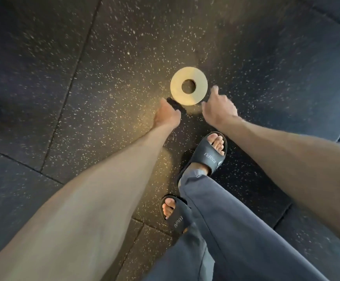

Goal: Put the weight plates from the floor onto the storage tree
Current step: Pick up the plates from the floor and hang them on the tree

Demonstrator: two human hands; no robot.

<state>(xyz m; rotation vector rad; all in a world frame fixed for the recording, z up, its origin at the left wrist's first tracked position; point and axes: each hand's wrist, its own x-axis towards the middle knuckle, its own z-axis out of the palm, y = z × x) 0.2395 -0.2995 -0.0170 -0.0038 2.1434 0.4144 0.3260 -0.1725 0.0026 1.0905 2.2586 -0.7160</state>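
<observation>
A small pale round weight plate (177, 89) with a centre hole lies flat on the dark speckled rubber floor (124, 57). My left hand (166, 117) is at its near left rim, closed around a thin black piece (176, 105) that looks like a dark plate seen edge-on. My right hand (219, 108) reaches down at the pale plate's right rim with its fingers spread and curled. I cannot tell whether they touch the plate. The storage tree is out of view.
My two feet in black slides (207, 155) (176, 216) and grey trouser legs (236, 230) stand just behind the plate. Floor mat seams run across the left and the lower right.
</observation>
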